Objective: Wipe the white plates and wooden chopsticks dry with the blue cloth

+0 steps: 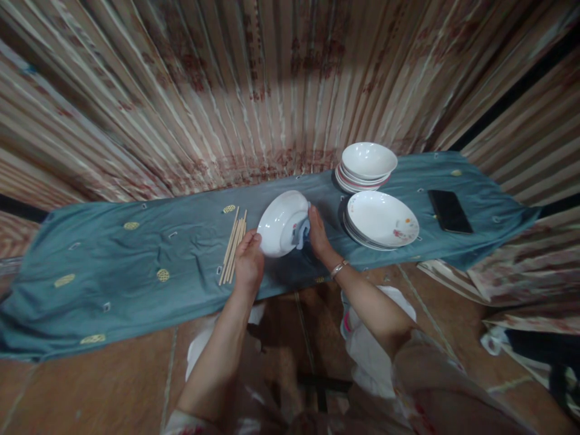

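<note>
A white plate (276, 223), deep and tilted with its underside toward me, is held above the cloth-covered table. My left hand (251, 257) grips its left rim, fingers closed. Against the plate's underside on the right, my right hand (318, 232) presses a small blue-grey cloth (302, 232); its fingers are partly hidden behind the cloth and plate. Several light wooden chopsticks (233, 251) lie side by side just left of my left hand. To the right of my right hand sits a stack of white plates (380, 217) with a floral print.
Behind those plates stands a stack of white bowls (368, 162). A black phone (450, 211) lies at the right. The teal tablecloth (131, 260) covers a long narrow table, with a striped floral curtain (272, 90) close behind it.
</note>
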### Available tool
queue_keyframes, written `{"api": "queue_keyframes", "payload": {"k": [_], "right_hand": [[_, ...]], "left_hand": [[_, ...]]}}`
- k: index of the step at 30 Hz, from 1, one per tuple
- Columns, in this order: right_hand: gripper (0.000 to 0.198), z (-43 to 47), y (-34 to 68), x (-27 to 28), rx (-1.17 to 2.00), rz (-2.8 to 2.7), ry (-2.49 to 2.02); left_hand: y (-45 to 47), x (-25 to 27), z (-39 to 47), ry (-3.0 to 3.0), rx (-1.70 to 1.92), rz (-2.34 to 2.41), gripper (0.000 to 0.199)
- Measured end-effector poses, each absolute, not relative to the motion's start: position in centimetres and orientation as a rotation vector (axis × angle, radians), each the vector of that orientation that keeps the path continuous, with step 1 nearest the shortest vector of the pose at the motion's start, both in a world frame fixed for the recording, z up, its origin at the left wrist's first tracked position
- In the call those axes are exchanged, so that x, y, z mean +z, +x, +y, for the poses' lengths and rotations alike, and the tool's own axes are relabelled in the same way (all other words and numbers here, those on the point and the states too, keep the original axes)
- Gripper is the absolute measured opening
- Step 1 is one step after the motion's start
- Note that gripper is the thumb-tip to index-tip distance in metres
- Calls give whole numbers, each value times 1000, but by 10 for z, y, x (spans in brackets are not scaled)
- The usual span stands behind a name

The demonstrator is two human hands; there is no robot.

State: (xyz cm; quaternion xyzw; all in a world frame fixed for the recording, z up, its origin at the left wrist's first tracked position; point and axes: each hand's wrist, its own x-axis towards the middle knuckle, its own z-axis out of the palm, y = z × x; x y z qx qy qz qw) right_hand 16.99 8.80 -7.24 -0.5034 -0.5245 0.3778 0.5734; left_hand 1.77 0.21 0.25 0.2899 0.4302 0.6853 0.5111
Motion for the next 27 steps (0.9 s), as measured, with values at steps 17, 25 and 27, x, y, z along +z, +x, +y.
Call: {"api": "queue_keyframes", "payload": {"k": [17, 25, 27], "right_hand": [[76, 82, 164, -78, 976, -1056, -1176], [58, 88, 173, -64, 918, -1126, -1163], [58, 88, 176, -58, 902, -1132, -1174]], "left_hand": [[17, 0, 1, 709, 1642, 1062, 38], [16, -6, 1, 734, 1638, 1015, 35], [17, -7, 2, 732, 1629, 1004, 34]]}}
